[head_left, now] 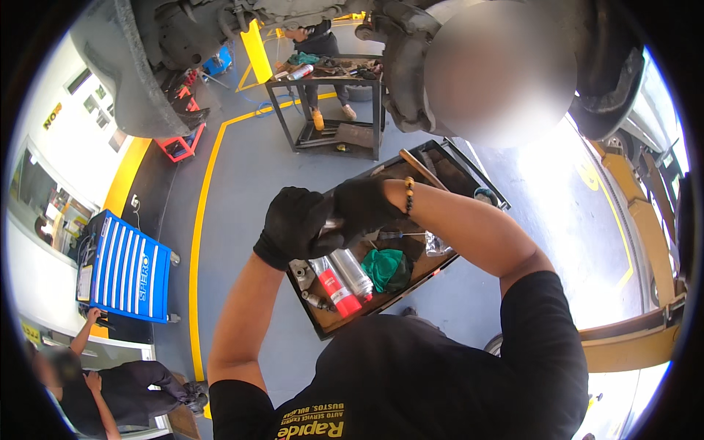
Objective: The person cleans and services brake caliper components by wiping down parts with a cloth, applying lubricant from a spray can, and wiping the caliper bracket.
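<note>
Black-gloved hands meet at the centre of the frame: the left hand (293,224) and the right hand (363,205) are both curled shut around a small silvery metal part (331,226), gripped between them, probably so one steadies while the other works it; what the part is I cannot tell. Just below sits a dark tool tray (323,326) holding a red spray can (335,284), a silver can (353,271) and a green rag (386,268), close for easy reach. At lower left stands a blue tool cabinet (121,268)
</note>
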### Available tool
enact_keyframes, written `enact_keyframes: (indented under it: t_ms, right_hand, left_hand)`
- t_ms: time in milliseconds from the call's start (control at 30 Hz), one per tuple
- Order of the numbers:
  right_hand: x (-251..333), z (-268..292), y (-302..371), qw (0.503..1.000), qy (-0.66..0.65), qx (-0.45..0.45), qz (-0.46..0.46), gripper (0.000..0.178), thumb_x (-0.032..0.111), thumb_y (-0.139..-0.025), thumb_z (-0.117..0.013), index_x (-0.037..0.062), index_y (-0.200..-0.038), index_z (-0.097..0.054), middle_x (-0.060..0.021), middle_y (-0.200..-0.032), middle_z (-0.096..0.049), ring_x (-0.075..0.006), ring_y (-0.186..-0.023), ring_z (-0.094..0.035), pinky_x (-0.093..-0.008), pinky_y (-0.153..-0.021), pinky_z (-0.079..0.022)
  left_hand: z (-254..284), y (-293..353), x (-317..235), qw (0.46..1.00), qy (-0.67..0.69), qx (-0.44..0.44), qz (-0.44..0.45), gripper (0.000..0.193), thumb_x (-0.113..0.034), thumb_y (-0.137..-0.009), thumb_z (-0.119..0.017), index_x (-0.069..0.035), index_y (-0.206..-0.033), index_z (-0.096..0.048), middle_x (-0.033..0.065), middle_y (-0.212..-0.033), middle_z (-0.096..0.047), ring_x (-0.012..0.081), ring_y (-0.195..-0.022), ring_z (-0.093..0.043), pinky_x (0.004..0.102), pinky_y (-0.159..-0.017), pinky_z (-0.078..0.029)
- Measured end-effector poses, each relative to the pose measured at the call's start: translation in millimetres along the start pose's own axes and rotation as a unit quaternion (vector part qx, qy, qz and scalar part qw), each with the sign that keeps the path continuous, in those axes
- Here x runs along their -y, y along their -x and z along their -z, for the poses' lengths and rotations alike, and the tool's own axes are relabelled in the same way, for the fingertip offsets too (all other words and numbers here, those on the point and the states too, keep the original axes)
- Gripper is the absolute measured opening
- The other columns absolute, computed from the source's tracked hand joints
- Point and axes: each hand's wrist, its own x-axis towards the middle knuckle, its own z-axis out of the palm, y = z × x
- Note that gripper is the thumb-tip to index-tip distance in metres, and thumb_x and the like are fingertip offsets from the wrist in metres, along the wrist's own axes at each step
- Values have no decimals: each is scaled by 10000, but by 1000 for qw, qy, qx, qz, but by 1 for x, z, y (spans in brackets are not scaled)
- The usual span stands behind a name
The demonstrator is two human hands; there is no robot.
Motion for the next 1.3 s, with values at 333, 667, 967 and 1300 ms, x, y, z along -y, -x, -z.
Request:
enact_keyframes:
  t_ms: [333,667,967,1300]
  right_hand:
    - [30,-41,3,900,334,-231,-156,262,310,-820,-654,64,-898,-701,-131,-939,-730,-259,-915,-715,-388,-805,-540]
    - [31,-26,31,981,112,-60,-145,376,398,-828,-674,36,-918,-719,-119,-835,-721,-282,-851,-715,-398,-796,-532]
    - [-18,-64,80,865,234,-425,-126,461,420,-885,-665,23,-1102,-578,-159,-1074,-616,-294,-884,-649,-440,-857,-498]
    - [-122,-187,147,837,-405,-366,-20,252,72,-978,-615,25,-1221,-568,-93,-1025,-618,-203,-862,-641,-350,-733,-572]
  left_hand:
    - [-39,18,-26,862,207,-112,450,132,-158,-917,-563,-26,-922,-562,133,-710,-605,347,-644,-631,440,-573,-490]
    - [-29,4,-37,986,67,-60,138,89,-91,-903,-580,-11,-931,-606,156,-758,-620,360,-611,-599,405,-564,-487]
    - [-45,-6,-57,815,191,-177,517,446,-384,-1090,-367,-40,-925,-599,31,-810,-608,108,-690,-576,290,-635,-478]
    - [-26,-35,-91,463,632,-263,564,415,-443,-1062,-430,-76,-1067,-625,93,-889,-692,186,-749,-691,303,-555,-562]
